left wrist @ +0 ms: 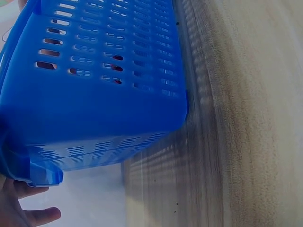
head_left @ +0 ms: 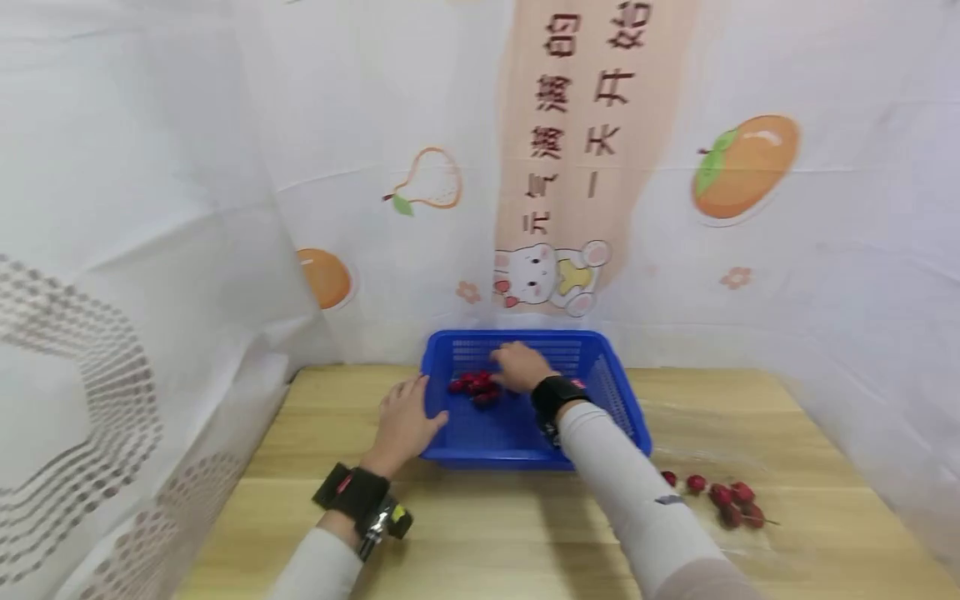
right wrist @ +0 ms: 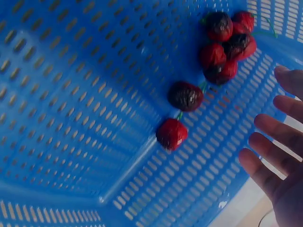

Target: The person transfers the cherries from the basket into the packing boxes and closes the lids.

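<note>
A blue plastic basket [head_left: 491,454] with slotted walls stands on the table. My left hand [head_left: 405,421] holds its left rim, thumb over the edge; some of its fingers [left wrist: 42,216] show beside the basket wall [left wrist: 94,109] in the left wrist view. Inside the basket lie several small red fruits [head_left: 476,385], cherry-like, some with green stems. In the right wrist view one red fruit [right wrist: 172,134] lies apart from the cluster [right wrist: 222,59]. My right hand [head_left: 521,367] is inside the basket beside the fruits; its fingers [right wrist: 270,151] are spread and hold nothing.
Several more red fruits [head_left: 738,500] lie on the wooden table [head_left: 480,533] to the right, beside my right forearm, on what looks like clear plastic film. A white printed curtain [head_left: 360,200] hangs behind and along both sides.
</note>
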A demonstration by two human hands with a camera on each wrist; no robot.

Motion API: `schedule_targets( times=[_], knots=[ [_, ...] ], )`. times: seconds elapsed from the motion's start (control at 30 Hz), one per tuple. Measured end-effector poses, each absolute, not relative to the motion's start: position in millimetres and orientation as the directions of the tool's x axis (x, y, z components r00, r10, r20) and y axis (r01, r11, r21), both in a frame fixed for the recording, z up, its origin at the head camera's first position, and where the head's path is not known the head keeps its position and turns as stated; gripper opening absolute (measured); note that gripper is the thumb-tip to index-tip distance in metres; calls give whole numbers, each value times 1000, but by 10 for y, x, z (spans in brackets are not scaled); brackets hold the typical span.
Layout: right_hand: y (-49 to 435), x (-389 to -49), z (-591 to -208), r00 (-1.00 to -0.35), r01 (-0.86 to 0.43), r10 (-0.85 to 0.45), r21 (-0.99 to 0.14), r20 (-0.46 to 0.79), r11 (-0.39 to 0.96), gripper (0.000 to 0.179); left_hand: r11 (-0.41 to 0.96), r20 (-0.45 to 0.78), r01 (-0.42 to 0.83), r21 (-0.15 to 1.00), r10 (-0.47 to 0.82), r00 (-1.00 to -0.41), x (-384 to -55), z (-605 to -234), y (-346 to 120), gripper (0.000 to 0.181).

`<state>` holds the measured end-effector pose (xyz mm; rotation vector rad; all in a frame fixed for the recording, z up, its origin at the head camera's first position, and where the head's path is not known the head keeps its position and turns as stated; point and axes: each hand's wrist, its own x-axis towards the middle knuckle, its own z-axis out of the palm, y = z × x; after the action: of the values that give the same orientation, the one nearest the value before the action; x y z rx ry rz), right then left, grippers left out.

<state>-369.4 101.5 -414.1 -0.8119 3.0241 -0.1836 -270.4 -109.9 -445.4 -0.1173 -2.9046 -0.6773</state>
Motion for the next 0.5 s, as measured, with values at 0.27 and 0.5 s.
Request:
schedule_targets(
  times=[0.27,0.5],
  knots=[
    [536,-3715,-4298,-842,-525,-534,-106,-83,844,50,892,128,77,446,22,-992,-2653,-4450,-1255,75],
    [491,-3769,-4391,-832,-498,-532,-210,-158,842,51,897,147,105,430,45,-988,-2722,-4451,-1110,74]
  ],
)
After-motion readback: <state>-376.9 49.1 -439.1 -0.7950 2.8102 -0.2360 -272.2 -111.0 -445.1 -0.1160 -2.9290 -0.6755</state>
